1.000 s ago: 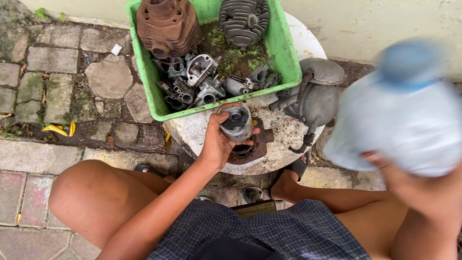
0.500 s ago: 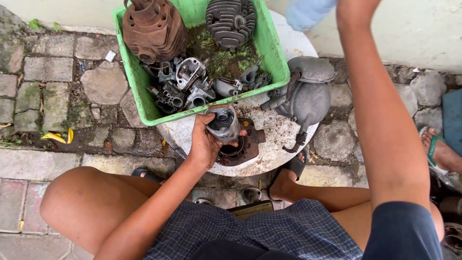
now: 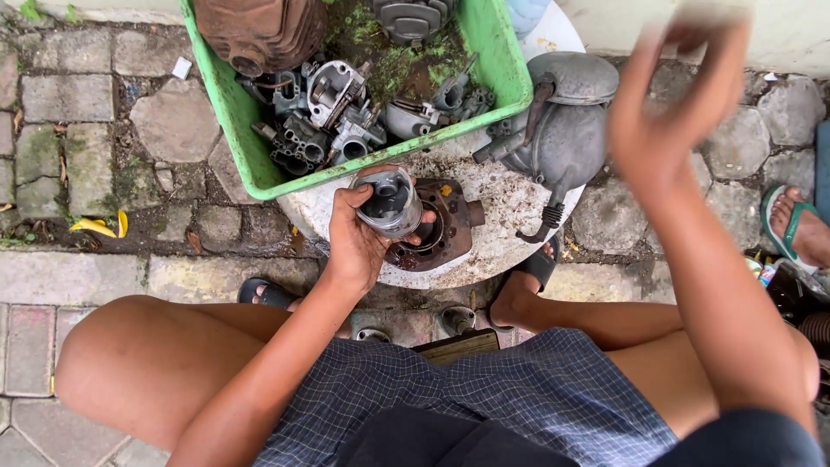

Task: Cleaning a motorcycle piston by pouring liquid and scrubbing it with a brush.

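Note:
My left hand [image 3: 356, 246] grips a short silver piston [image 3: 389, 203], open end up, just above a rusty cylinder block [image 3: 451, 223]. That block lies on a round white stone slab [image 3: 506, 207]. My right hand [image 3: 666, 112] is raised over the right of the slab. It is blurred, its fingers are apart and nothing is in it. A pale blue plastic bottle [image 3: 526, 12] shows at the top edge behind the crate.
A green plastic crate [image 3: 244, 151] on the slab holds carburettor parts, a rusty finned cylinder [image 3: 259, 30] and moss. A grey metal housing [image 3: 566, 130] lies right of it. Another person's foot in a green sandal [image 3: 800, 227] is at the right. Paving stones surround the slab.
My right hand held the pale blue bottle, carried it up to the back of the slab and has come away without it. My left hand kept the piston over the block.

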